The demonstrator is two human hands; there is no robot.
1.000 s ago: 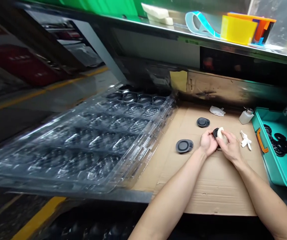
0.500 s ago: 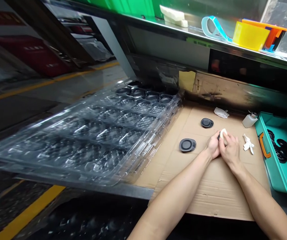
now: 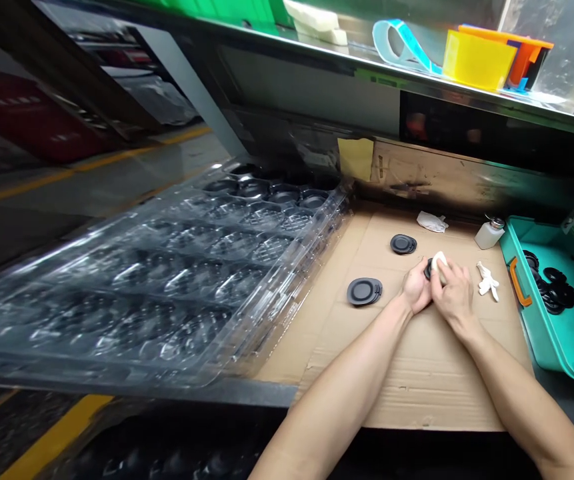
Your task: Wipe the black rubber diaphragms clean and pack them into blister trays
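Note:
My left hand (image 3: 416, 289) is closed round a small black round part (image 3: 427, 269), of which only an edge shows. My right hand (image 3: 451, 293) is closed on a white cloth wad (image 3: 438, 261) pressed against that part. Both hands meet above a sheet of brown cardboard (image 3: 417, 373). Two small stacks of the same black parts lie on the cardboard, one stack (image 3: 364, 291) to the left of my hands and another stack (image 3: 403, 244) beyond them.
A stack of clear blister trays (image 3: 167, 273) fills the left. A teal bin (image 3: 557, 333) with several black parts stands at right, beside a small white bottle (image 3: 489, 233), crumpled cloth (image 3: 431, 221) and a white scrap (image 3: 487, 282). A yellow tub (image 3: 475, 61) sits on the shelf above.
My hands have drawn closer together, the right one now covering more of the black part with the cloth. The view swung slightly; the stacks on the cardboard have not moved.

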